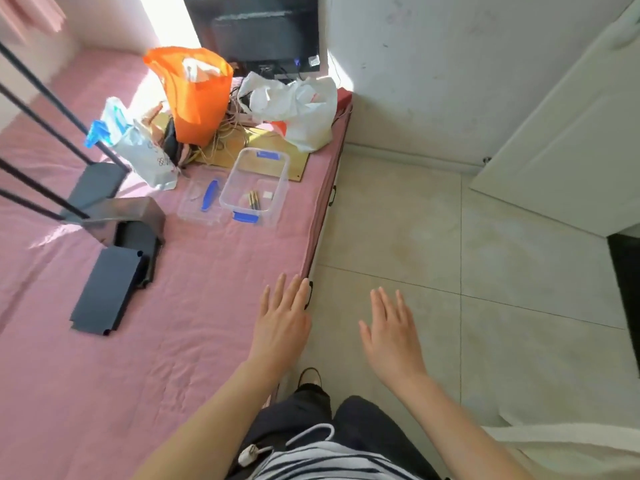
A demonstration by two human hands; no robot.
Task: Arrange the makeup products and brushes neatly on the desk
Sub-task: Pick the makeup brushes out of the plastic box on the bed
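Observation:
A clear plastic box (239, 174) with blue clips stands on the pink-covered surface (194, 341). Inside it lie two gold-tipped makeup sticks (254, 199) and a small white item. Its clear lid (195, 206) lies flat just left of it, with a blue clip (210, 195) on top. My left hand (282, 323) hovers open, fingers spread, above the surface's right edge, well short of the box. My right hand (393, 336) is open too, held over the tiled floor. Neither hand holds anything.
Behind the box stand an orange bag (195, 95), a white plastic bag (298, 105), a clear packet (138, 147), tangled cables and a dark monitor (256, 29). Black metal pieces (110, 289) and a rack's legs lie at the left. Tiled floor (485, 271) and a white door are right.

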